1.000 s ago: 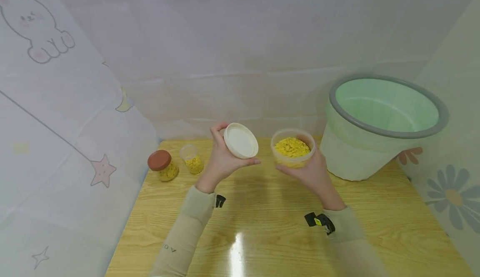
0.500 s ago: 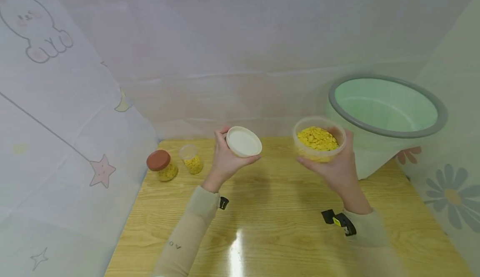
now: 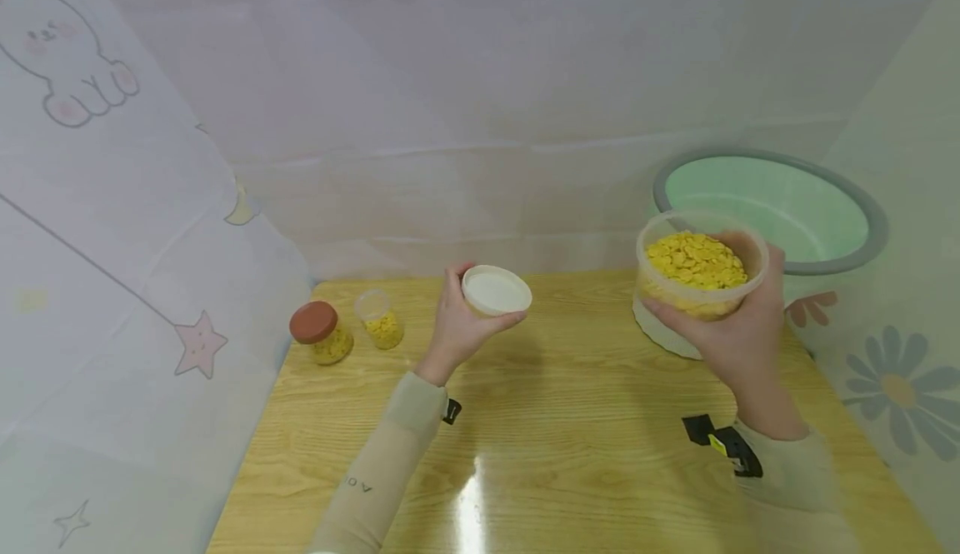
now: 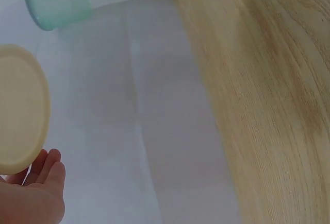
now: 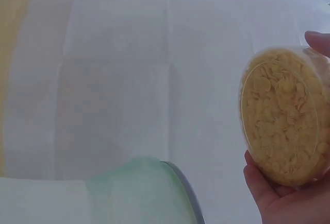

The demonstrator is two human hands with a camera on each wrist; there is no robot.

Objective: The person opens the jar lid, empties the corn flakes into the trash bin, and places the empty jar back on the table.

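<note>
My left hand [image 3: 463, 325] grips a round white lid [image 3: 497, 291] by its edge, its hollow side facing up in the head view. The lid's flat outer face shows in the left wrist view. My right hand [image 3: 738, 333] holds a clear round tub [image 3: 701, 296] with thumb and fingers at its sides. Yellow flakes [image 3: 693, 261] fill much of the tub, which is uncovered and about upright. It is raised in front of a pale green bin [image 3: 772, 200] with a grey rim and hides part of it.
On the wooden table [image 3: 525, 429], at the back left, stand a jar with a red-brown lid [image 3: 313, 322] and a small clear cup [image 3: 382, 321], both holding yellow pieces. Patterned cloth [image 3: 450, 79] hangs behind and at both sides.
My right hand has carried the tub of flakes right and upward, from beside the lid to before the bin. My left hand has shifted slightly right and down, the lid tipping flatter.
</note>
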